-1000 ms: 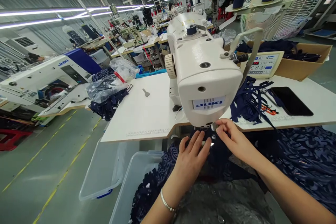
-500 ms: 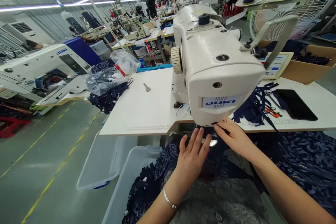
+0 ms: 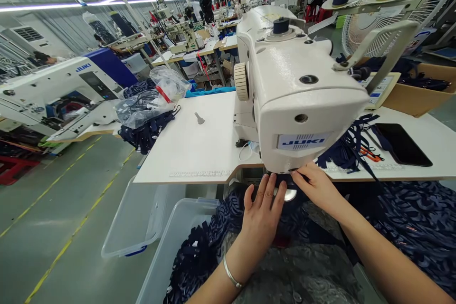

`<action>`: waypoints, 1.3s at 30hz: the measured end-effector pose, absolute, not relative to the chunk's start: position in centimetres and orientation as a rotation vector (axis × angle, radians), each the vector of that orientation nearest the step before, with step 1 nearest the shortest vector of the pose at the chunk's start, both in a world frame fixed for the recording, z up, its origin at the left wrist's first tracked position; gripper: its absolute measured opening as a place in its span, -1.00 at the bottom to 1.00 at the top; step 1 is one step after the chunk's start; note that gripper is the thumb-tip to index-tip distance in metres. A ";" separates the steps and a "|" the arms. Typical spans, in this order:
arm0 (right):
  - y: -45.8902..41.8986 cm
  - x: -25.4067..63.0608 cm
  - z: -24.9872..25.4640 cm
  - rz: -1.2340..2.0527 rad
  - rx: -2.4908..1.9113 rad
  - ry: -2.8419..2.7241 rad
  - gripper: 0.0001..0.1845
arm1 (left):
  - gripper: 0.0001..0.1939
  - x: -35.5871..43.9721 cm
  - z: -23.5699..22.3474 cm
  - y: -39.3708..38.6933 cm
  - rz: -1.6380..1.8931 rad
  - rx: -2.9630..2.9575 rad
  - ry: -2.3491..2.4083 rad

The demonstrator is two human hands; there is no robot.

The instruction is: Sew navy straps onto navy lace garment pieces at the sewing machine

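A white JUKI sewing machine (image 3: 292, 95) stands on a white table (image 3: 199, 152) right in front of me. My left hand (image 3: 261, 211) lies flat, fingers stretched out, on dark navy fabric (image 3: 228, 213) just below the machine head. My right hand (image 3: 315, 185) rests beside it, fingers curled and pressed on the fabric under the head; the fingertips and the needle area are hidden by the machine. A silver bracelet (image 3: 231, 275) circles my left wrist.
A black phone (image 3: 402, 145), orange snips (image 3: 368, 152) and navy strips (image 3: 347, 145) lie on the table's right. A plastic bag on navy pieces (image 3: 149, 109) sits at its left edge. Clear bins (image 3: 142, 228) stand below. A fan (image 3: 392, 4), cardboard box (image 3: 416, 95) and another machine (image 3: 64, 99) surround.
The view has moved closer and slightly down toward the machine head. Both hands stay at the fabric under the head, the left fingers sliding a little forward.
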State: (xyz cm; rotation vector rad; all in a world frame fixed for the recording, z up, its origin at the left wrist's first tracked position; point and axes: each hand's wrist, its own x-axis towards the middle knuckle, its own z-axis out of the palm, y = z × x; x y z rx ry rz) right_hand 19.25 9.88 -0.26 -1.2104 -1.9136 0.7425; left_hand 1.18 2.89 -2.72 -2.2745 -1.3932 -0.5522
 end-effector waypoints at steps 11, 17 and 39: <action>9.8 19.4 -0.4 0.759 -1.231 -1.917 -0.69 | -0.57 1.3 -2.6 2.8 -0.601 -2.262 -1.377; 9.9 19.4 -0.3 0.732 -1.210 -1.928 -0.72 | -0.58 1.5 -2.1 2.7 -0.573 -2.276 -1.386; 10.2 19.1 -1.8 0.731 -1.193 -1.872 -0.70 | -0.63 1.5 -2.7 2.7 -0.677 -2.193 -1.454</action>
